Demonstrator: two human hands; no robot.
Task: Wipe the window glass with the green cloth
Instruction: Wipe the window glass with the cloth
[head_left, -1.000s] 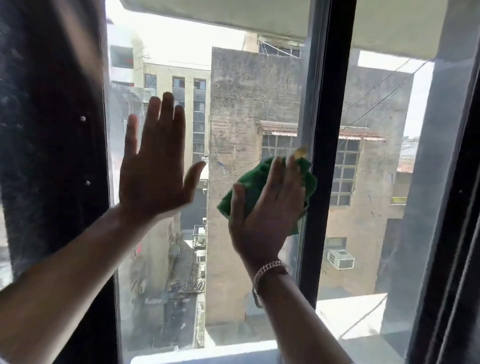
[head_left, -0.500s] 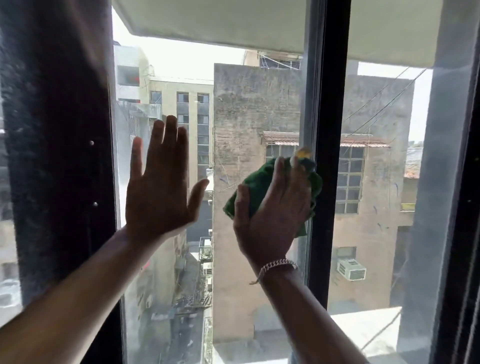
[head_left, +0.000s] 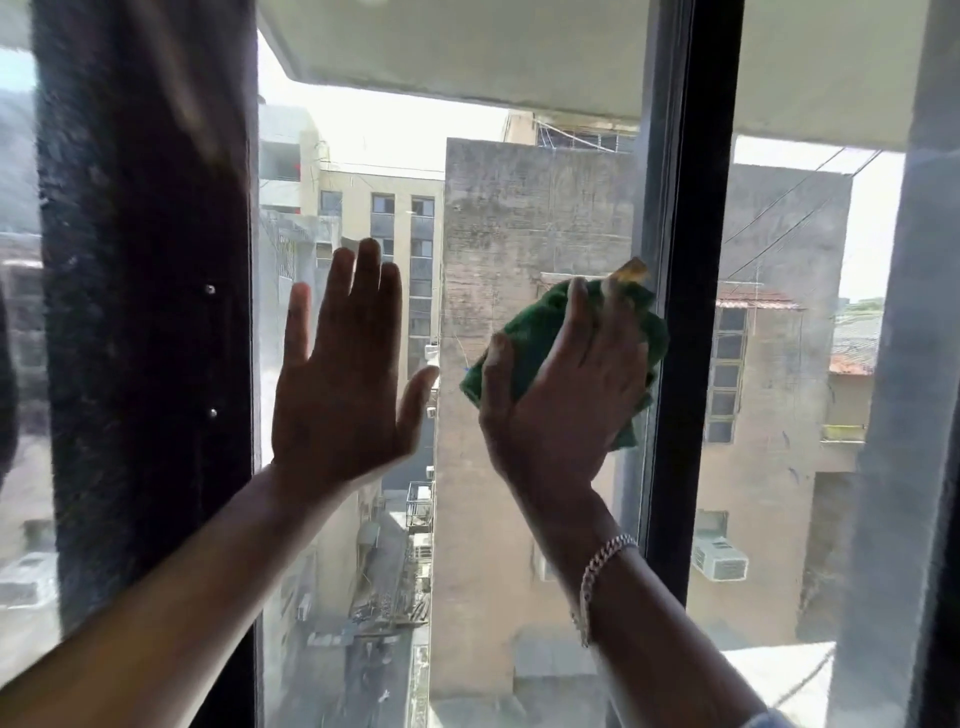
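- Nearest the camera, two bare forearms reach up and forward; a chain bracelet (head_left: 602, 571) hangs at the right wrist.
- The right hand (head_left: 563, 395) is the working grip: palm and spread fingers press the bunched green cloth (head_left: 535, 332) flat against the window glass (head_left: 493, 519). It is a flat press, not a closed fist; the cloth is pinned between hand and pane, with folds showing past the fingertips, beside the thumb and below the heel of the hand.
- The left hand (head_left: 343, 384) lies flat and wide open, holding nothing, level with the grip and apart from it on the thumb side. It seems to rest on the pane as a brace, though contact cannot be confirmed.
- Just past the grip's little-finger side stands the dark centre frame post (head_left: 685, 312); the cloth's edge reaches almost to it. A wider dark upright (head_left: 145, 312) stands beyond the left hand.
- To wipe well, I judge, keep even palm pressure, work in overlapping strokes, and run the cloth's edge close along the post, where grime tends to collect.
- The lower pane, below both hands, looks hazy and streaked, so it probably needs wiping too.
- Farthest, beyond the glass, stand concrete buildings (head_left: 519, 218) and a narrow alley.
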